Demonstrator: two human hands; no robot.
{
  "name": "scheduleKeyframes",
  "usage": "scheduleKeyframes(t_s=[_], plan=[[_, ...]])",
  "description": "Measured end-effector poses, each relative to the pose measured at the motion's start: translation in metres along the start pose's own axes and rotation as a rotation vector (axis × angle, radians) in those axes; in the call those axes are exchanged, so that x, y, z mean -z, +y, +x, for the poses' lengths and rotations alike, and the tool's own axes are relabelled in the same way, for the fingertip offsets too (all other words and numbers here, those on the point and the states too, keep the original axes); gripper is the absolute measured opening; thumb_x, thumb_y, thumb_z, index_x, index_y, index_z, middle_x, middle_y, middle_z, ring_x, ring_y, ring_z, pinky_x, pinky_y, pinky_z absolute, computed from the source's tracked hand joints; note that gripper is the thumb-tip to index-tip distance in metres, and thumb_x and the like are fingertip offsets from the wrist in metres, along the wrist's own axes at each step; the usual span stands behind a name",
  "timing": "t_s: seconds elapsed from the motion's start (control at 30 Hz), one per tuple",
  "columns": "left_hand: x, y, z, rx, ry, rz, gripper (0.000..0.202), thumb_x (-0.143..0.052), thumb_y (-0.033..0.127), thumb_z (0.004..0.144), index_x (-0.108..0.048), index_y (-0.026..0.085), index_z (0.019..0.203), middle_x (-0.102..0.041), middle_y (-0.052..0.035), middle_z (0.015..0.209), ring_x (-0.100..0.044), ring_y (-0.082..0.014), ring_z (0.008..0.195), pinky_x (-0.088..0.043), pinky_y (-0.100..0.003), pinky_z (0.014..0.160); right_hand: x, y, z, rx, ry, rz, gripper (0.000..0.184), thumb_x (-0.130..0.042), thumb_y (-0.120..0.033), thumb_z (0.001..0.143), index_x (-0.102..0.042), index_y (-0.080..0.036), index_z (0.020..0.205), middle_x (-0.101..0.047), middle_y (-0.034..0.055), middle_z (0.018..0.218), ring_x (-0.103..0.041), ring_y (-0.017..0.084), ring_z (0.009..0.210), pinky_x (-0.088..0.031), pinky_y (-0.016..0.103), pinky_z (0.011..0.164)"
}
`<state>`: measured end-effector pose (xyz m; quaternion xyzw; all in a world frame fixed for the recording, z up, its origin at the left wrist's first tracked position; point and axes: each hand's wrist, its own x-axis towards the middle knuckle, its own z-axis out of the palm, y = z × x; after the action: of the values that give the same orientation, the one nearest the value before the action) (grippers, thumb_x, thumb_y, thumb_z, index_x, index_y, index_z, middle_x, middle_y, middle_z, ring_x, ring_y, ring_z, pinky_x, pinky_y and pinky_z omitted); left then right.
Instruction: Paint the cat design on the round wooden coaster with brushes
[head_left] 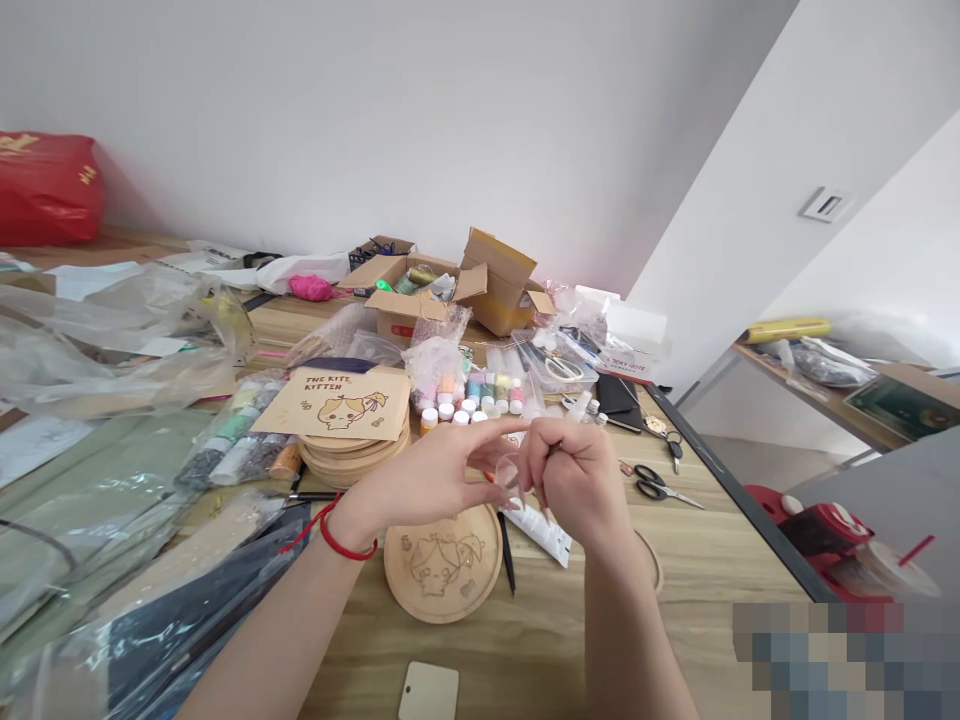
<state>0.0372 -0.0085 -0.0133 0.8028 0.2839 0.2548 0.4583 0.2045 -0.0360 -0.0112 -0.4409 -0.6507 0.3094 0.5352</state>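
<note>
At left hand (424, 482) fingertips, clear piece (508, 468)

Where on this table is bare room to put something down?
Bare wood lies between the scissors and the table's dark right edge, and around the small wooden tag, in front of the round disc. The middle is crowded with paint pots and boxes; plastic bags cover the left.

Scissors (660, 487) lie right of the wooden disc (442, 562).
</note>
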Motion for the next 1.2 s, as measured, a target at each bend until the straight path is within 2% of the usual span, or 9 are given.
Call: scheduleKeyframes(t_s=[0.37,0.5,0.63,0.73,0.8,0.87,1.0,1.07,1.2], plan=[[0.0,0.001,-0.001,0.016,0.007,-0.017,0.065,-0.063,0.02,0.083,-0.04,0.033,0.143,-0.073,0.0017,0.104,-0.068,-0.0174,0.097,-0.052,-0.032,0.089,-0.003,0.002,0.0,0.035,0.099,-0.069,0.022,-0.033,-0.011,0.054,-0.047,-0.022,0.042,-0.053,-0.0028,0.042,-0.05,0.011,0.044,-0.038,0.021,0.045],[0.0,-0.001,-0.001,0.034,0.025,-0.015,0.066,-0.064,0.021,0.081,-0.042,0.032,0.142,-0.073,0.0,0.107,-0.068,-0.0196,0.1,-0.052,-0.034,0.092,0.0,0.003,0.001,-0.003,0.019,-0.015,0.021,-0.032,-0.011,0.054,-0.047,-0.022,0.044,-0.054,-0.0032,0.044,-0.048,0.01,0.04,-0.037,0.021,0.043],[0.0,-0.002,0.0,0.029,0.05,-0.016,0.064,-0.062,0.02,0.083,-0.042,0.034,0.142,-0.073,0.0016,0.109,-0.067,-0.0189,0.102,-0.052,-0.035,0.094,0.002,0.004,0.001,0.059,0.072,-0.069,0.023,-0.033,-0.009,0.055,-0.048,-0.021,0.044,-0.054,-0.0032,0.044,-0.05,0.01,0.044,-0.039,0.021,0.046],[-0.002,-0.003,0.002,0.039,0.095,-0.026,0.061,-0.066,0.025,0.082,-0.045,0.034,0.14,-0.072,0.0018,0.111,-0.066,-0.0192,0.107,-0.051,-0.035,0.097,0.002,0.004,0.001,0.077,0.052,-0.016,0.022,-0.033,-0.009,0.055,-0.048,-0.021,0.045,-0.055,-0.0036,0.046,-0.049,0.01,0.042,-0.04,0.021,0.047],[-0.004,-0.004,0.003,0.034,0.143,-0.053,0.062,-0.067,0.027,0.082,-0.045,0.034,0.14,-0.071,0.0018,0.113,-0.065,-0.0189,0.109,-0.051,-0.033,0.096,0.002,0.004,0.001,0.099,0.102,-0.023,0.021,-0.033,-0.009,0.055,-0.047,-0.021,0.046,-0.056,-0.0036,0.048,-0.049,0.009,0.042,-0.04,0.021,0.047],[-0.007,-0.004,0.005,0.023,0.189,-0.058,0.064,-0.067,0.027,0.083,-0.041,0.035,0.142,-0.072,0.0022,0.113,-0.066,-0.0186,0.109,-0.053,-0.031,0.094,0.004,0.004,0.002,0.108,0.155,-0.043,0.021,-0.033,-0.008,0.055,-0.047,-0.021,0.045,-0.054,-0.0037,0.046,-0.048,0.009,0.042,-0.037,0.021,0.045],[-0.015,-0.007,0.008,-0.025,0.286,0.014,0.071,-0.069,0.031,0.082,-0.035,0.037,0.145,-0.07,0.0006,0.116,-0.065,-0.0198,0.111,-0.053,-0.031,0.093,0.007,0.006,0.003,0.09,0.127,0.068,0.021,-0.034,-0.008,0.055,-0.048,-0.021,0.046,-0.055,-0.0034,0.046,-0.047,0.009,0.04,-0.036,0.021,0.042],[-0.018,-0.008,0.01,-0.05,0.339,0.049,0.073,-0.069,0.03,0.082,-0.033,0.036,0.146,-0.068,-0.0007,0.12,-0.064,-0.02,0.112,-0.052,-0.031,0.095,0.009,0.006,0.004,0.118,0.172,0.085,0.021,-0.034,-0.008,0.056,-0.048,-0.021,0.047,-0.056,-0.0035,0.047,-0.047,0.009,0.04,-0.037,0.021,0.042],[-0.024,-0.011,0.014,-0.086,0.365,0.083,0.075,-0.067,0.031,0.085,-0.028,0.036,0.148,-0.068,-0.0007,0.12,-0.065,-0.0203,0.111,-0.051,-0.033,0.097,0.014,0.007,0.004,0.121,0.192,0.071,0.022,-0.034,-0.007,0.056,-0.047,-0.021,0.046,-0.054,-0.0045,0.046,-0.047,0.008,0.04,-0.037,0.02,0.043]])
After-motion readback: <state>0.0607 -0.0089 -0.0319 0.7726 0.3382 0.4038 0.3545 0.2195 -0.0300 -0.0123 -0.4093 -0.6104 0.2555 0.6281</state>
